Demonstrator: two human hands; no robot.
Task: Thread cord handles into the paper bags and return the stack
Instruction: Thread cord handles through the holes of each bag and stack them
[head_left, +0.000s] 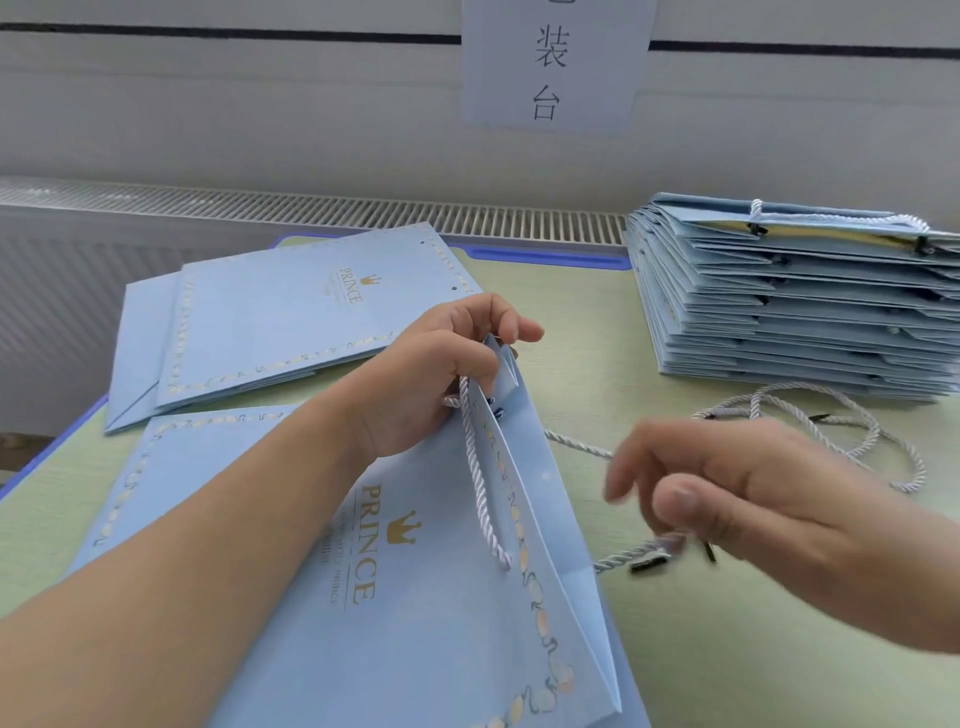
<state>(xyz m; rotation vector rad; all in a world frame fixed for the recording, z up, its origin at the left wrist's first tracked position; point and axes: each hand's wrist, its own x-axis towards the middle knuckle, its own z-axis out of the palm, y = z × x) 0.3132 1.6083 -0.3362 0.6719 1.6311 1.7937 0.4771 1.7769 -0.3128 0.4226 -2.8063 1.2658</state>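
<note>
A light blue paper bag (415, 623) printed "PRINCE" lies flat in front of me. One white cord handle (480, 478) is threaded along its top edge. My left hand (436, 384) grips the far corner of that open top edge, lifting it. My right hand (727, 499), blurred, pinches a second white cord (631, 558) near its black tip, just right of the bag's mouth. A tall stack of folded blue bags (789, 306) stands at the right rear.
Several flat blue bags (270, 322) lie at the left rear. Loose white cords (841, 415) coil on the green table (753, 649) beside the tall stack. A ribbed radiator (311, 208) and a wall with a paper sign (550, 62) run along the back.
</note>
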